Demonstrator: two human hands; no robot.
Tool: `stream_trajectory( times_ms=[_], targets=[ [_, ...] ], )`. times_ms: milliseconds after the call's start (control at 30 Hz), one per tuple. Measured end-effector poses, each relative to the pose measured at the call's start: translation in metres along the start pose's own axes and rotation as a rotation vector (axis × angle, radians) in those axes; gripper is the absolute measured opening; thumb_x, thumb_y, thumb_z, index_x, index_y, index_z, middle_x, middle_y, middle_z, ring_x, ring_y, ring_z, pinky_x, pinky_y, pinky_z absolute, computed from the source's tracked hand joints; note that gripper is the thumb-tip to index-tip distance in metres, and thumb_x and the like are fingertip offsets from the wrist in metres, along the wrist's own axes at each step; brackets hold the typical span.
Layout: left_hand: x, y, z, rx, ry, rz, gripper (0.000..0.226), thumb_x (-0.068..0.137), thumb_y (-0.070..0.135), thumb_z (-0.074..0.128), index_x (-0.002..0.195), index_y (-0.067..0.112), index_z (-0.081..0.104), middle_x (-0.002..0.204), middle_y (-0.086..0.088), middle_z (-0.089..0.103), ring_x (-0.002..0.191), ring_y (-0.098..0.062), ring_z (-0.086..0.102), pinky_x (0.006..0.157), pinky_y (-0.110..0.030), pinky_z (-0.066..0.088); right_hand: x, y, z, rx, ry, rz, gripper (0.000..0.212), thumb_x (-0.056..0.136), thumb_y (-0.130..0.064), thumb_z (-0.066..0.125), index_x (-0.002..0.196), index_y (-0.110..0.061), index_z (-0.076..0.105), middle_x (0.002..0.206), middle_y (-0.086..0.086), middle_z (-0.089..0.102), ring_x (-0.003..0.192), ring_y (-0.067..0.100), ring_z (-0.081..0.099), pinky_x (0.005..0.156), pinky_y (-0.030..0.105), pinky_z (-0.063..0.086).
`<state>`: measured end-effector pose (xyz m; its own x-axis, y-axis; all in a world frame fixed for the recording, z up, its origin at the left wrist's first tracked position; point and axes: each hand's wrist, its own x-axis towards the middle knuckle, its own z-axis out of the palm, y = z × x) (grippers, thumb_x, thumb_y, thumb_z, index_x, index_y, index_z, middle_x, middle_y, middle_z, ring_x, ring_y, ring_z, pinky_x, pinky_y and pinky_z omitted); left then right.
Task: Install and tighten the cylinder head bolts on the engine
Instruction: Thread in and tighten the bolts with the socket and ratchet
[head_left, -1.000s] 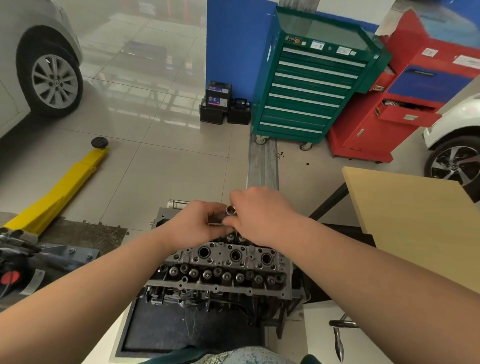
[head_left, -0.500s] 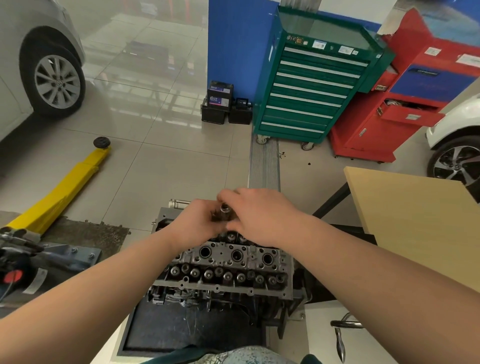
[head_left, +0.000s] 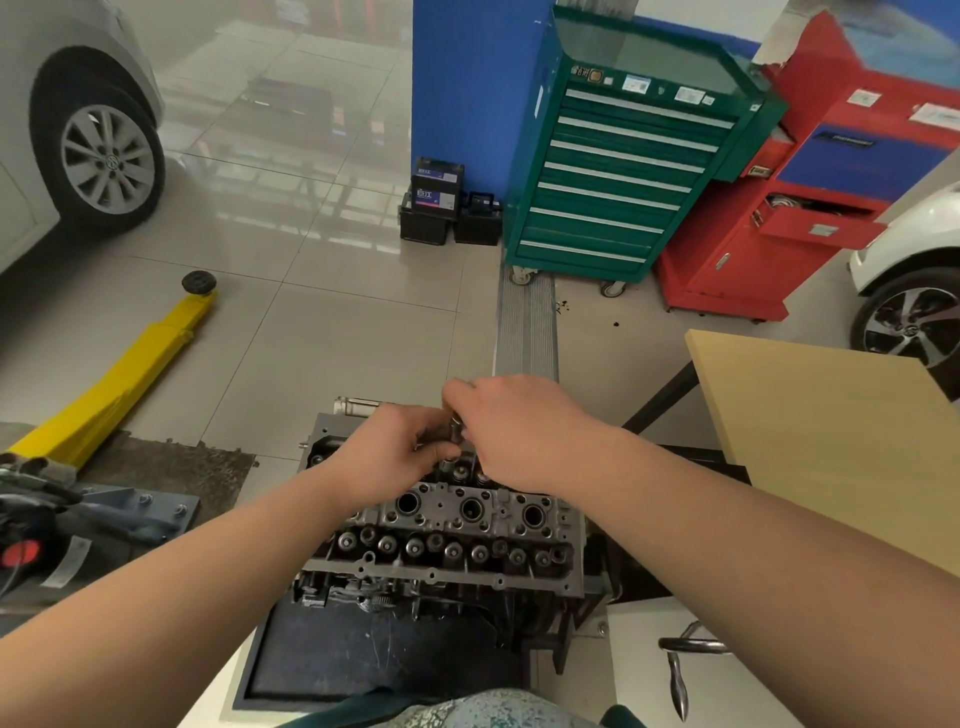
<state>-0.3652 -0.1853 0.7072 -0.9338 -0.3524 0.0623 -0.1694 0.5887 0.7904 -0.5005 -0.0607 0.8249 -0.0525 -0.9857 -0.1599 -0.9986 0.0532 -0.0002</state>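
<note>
The grey cylinder head (head_left: 447, 540) sits on the engine, on a stand in front of me, with round bores and bolt holes along its top. Both hands meet above its far edge. My left hand (head_left: 387, 452) and my right hand (head_left: 519, 426) both pinch a small upright metal socket tool (head_left: 456, 430) between their fingertips, standing over the head's far row. Its lower end is hidden behind my fingers. No loose bolts are visible.
A black tray (head_left: 332, 660) lies under the engine. A wooden table (head_left: 831, 431) stands at the right, a yellow lift arm (head_left: 130, 374) at the left. A green tool cabinet (head_left: 623, 171), a red cabinet (head_left: 810, 208) and two car wheels are farther back.
Both hands stay together over the head's far edge and shift slightly. The metal tool between the fingers has dropped a little lower toward the head.
</note>
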Motion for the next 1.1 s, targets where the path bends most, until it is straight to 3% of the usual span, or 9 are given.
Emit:
stream_trajectory(
  times_ms=[67,133,200,267,400,600,733,933,1100],
  targets=[
    [0.000,0.003,0.000,-0.031,-0.021,0.033,0.003,0.096,0.022,0.074,0.097,0.024,0.072,0.084,0.008,0.073,0.077,-0.015,0.069,0.073,-0.038,0.057,0.001,-0.001,0.002,-0.035,0.020,0.072,0.025,0.101,-0.037,0.058,0.098,-0.019,0.041,0.069,-0.005,0.033,0.070,0.025,0.052,0.047,0.032,0.022],
    [-0.001,0.010,0.001,-0.095,0.008,0.026,0.017,0.088,0.029,0.078,0.088,0.042,0.067,0.083,0.014,0.072,0.077,-0.012,0.069,0.071,-0.026,0.055,0.002,-0.007,0.006,-0.091,0.039,0.153,0.036,0.104,-0.053,0.044,0.091,-0.020,0.043,0.064,-0.003,0.031,0.064,0.023,0.044,0.047,0.032,0.019],
    [-0.001,0.010,0.004,-0.084,0.081,0.013,0.039,0.081,0.017,0.081,0.080,0.050,0.060,0.077,0.020,0.069,0.071,-0.006,0.065,0.063,-0.015,0.047,0.001,-0.012,0.012,-0.124,0.060,0.156,0.044,0.102,-0.064,0.037,0.088,-0.022,0.044,0.063,-0.003,0.033,0.060,0.023,0.039,0.049,0.032,0.023],
    [0.000,0.007,0.005,-0.033,0.110,-0.031,0.045,0.082,0.003,0.076,0.075,0.045,0.060,0.069,0.015,0.068,0.063,-0.010,0.062,0.061,-0.022,0.047,-0.002,-0.010,0.012,-0.067,0.061,0.113,0.047,0.099,-0.067,0.042,0.098,-0.021,0.046,0.073,-0.004,0.046,0.066,0.023,0.045,0.055,0.034,0.033],
    [0.005,0.002,-0.001,-0.028,-0.020,-0.032,0.018,0.093,0.016,0.078,0.081,0.024,0.067,0.062,0.013,0.063,0.053,-0.007,0.052,0.055,-0.020,0.043,-0.002,0.000,0.003,-0.022,-0.018,0.012,0.025,0.100,-0.035,0.059,0.115,-0.018,0.049,0.091,-0.002,0.056,0.083,0.025,0.061,0.059,0.037,0.040],
    [0.000,0.005,0.004,-0.146,0.043,-0.037,0.024,0.081,0.027,0.087,0.098,0.020,0.072,0.089,0.005,0.075,0.084,-0.016,0.073,0.081,-0.039,0.061,-0.001,-0.005,0.003,-0.029,0.028,-0.004,0.023,0.101,-0.035,0.054,0.119,-0.020,0.051,0.101,-0.001,0.063,0.089,0.025,0.062,0.062,0.039,0.046],
    [-0.002,0.003,0.010,-0.077,0.131,-0.089,0.025,0.079,0.035,0.084,0.090,0.016,0.073,0.080,0.002,0.074,0.075,-0.021,0.071,0.073,-0.048,0.059,-0.001,-0.003,0.006,0.004,0.005,-0.036,0.021,0.101,-0.028,0.058,0.119,-0.023,0.049,0.097,-0.004,0.057,0.092,0.023,0.060,0.060,0.037,0.038],
    [0.006,0.002,0.003,-0.056,-0.035,-0.045,0.018,0.091,0.024,0.079,0.083,0.011,0.071,0.073,-0.007,0.071,0.066,-0.028,0.064,0.065,-0.046,0.053,0.001,-0.003,0.008,0.010,-0.003,-0.043,0.021,0.101,-0.027,0.059,0.119,-0.019,0.050,0.103,-0.001,0.057,0.093,0.022,0.058,0.062,0.036,0.037],
    [0.003,0.008,0.003,-0.171,-0.007,-0.020,0.023,0.084,0.031,0.070,0.070,0.041,0.056,0.063,0.016,0.058,0.056,-0.006,0.048,0.057,-0.019,0.037,0.006,-0.011,0.015,0.010,0.031,0.105,0.025,0.105,-0.038,0.053,0.108,-0.013,0.050,0.093,0.006,0.067,0.082,0.030,0.066,0.058,0.037,0.037]
  ],
)
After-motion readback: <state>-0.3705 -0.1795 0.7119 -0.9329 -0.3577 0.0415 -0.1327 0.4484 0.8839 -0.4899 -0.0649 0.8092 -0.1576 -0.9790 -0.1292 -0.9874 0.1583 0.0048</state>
